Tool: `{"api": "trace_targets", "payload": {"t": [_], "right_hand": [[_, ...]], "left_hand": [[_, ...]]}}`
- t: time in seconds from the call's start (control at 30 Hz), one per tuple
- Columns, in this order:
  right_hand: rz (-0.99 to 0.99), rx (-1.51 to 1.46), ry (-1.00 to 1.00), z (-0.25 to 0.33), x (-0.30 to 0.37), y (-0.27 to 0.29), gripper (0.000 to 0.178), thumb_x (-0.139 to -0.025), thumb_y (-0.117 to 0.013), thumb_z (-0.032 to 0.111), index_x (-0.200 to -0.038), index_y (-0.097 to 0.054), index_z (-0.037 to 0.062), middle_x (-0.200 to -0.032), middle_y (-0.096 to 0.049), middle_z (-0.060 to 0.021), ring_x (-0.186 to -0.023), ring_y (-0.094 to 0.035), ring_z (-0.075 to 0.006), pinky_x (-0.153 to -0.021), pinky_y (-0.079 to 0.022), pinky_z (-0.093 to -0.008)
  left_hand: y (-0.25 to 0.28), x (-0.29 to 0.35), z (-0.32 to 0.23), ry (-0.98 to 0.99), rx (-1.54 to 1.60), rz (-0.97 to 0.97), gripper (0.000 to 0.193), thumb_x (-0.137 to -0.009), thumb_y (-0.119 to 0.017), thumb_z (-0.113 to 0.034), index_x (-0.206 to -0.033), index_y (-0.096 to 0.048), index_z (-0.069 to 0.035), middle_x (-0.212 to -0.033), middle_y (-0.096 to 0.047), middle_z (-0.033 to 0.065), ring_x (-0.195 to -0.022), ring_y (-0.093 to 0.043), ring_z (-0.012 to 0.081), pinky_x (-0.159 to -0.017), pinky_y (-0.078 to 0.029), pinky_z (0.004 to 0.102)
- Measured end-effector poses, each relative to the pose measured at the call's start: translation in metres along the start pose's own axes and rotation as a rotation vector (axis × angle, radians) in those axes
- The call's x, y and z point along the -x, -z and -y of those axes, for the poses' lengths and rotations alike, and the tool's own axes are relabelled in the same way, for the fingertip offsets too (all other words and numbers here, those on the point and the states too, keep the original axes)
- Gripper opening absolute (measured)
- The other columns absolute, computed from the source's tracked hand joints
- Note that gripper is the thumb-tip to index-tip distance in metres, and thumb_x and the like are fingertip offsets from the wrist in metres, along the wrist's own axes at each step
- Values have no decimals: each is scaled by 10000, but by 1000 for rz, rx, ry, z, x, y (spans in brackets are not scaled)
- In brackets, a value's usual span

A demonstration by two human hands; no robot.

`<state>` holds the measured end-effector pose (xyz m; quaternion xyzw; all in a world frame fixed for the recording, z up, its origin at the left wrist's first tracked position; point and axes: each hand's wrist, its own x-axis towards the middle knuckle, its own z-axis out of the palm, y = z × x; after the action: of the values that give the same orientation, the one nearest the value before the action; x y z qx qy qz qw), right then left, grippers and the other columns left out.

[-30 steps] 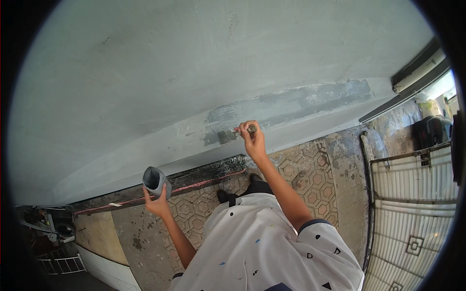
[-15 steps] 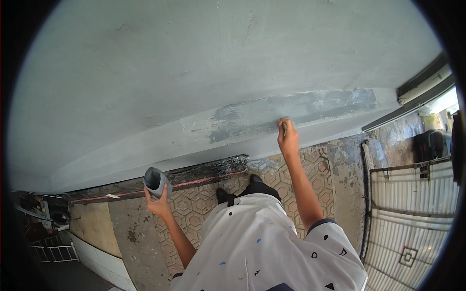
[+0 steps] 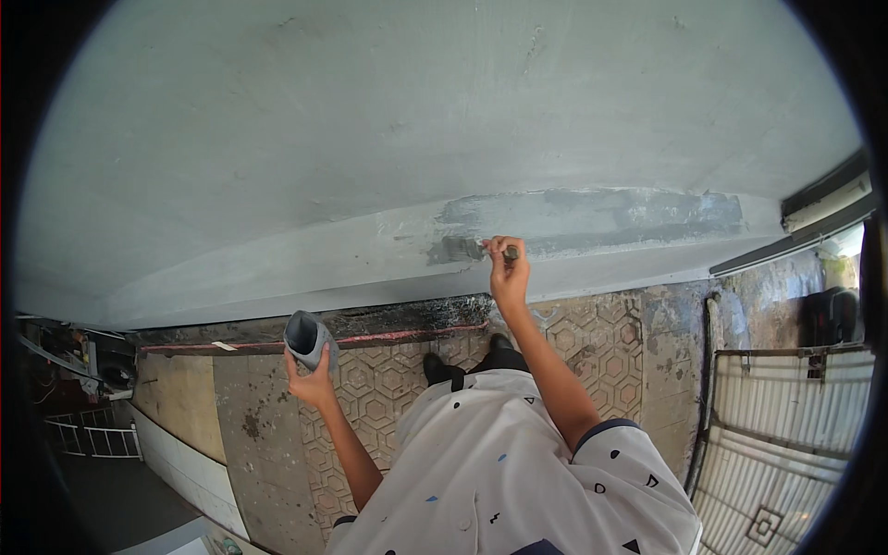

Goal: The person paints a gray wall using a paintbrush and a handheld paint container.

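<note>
My right hand (image 3: 509,268) is closed round the short handle of a paintbrush (image 3: 472,248). Its dark bristles lie against a pale grey wall (image 3: 305,139), at the left end of a darker, streaky grey band of paint (image 3: 592,217). Lower on the left, my left hand (image 3: 310,377) grips a grey container (image 3: 314,344) with a dark hollow mouth, held a little tilted and away from the wall. Whatever is at the bottom of the container is hidden.
A black-painted strip (image 3: 388,324) with a red line runs along the wall's foot. Patterned paving (image 3: 370,398) lies under my shoes. At the right stands a white ribbed metal gate (image 3: 786,444); at the far left are a white metal rail (image 3: 92,439) and cluttered objects.
My right hand has swept left along the painted band with the brush, and its bristles now show at the band's left end. My left hand keeps hold of the container. The view has shifted slightly.
</note>
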<state>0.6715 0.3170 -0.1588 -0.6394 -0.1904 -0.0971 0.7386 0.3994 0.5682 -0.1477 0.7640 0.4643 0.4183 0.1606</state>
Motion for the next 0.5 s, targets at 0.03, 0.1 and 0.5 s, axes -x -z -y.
{"api": "trace_targets", "payload": {"t": [0.03, 0.1, 0.5], "right_hand": [[-91, -44, -96, -1, -5, 28, 98, -945, -463, -9, -962, -388, 51, -902, -526, -65, -928, -594, -188, -809, -482, -289], [-208, 6, -120, 9, -14, 80, 107, -948, -476, 13, -959, -382, 62, -912, -528, -56, -932, -601, -191, -792, -491, -294], [132, 736, 121, 31, -11, 24, 200, -800, -534, -78, -928, -510, 74, -873, -588, -118, -714, -574, -330, -624, -469, -337]], "left_hand": [[2, 2, 1, 13, -6, -6, 724, -544, -880, -267, -1132, -611, 58, -1075, -650, 206, -975, -646, 310, -857, -484, 381], [10, 5, 0, 26, -41, 14, 729, -541, -882, -283, -1124, -613, 62, -1067, -654, 202, -968, -649, 311, -848, -490, 382], [13, 17, 1, 25, 17, -17, 701, -550, -879, -234, -1103, -605, 99, -1043, -652, 230, -947, -651, 327, -841, -491, 389]]}}
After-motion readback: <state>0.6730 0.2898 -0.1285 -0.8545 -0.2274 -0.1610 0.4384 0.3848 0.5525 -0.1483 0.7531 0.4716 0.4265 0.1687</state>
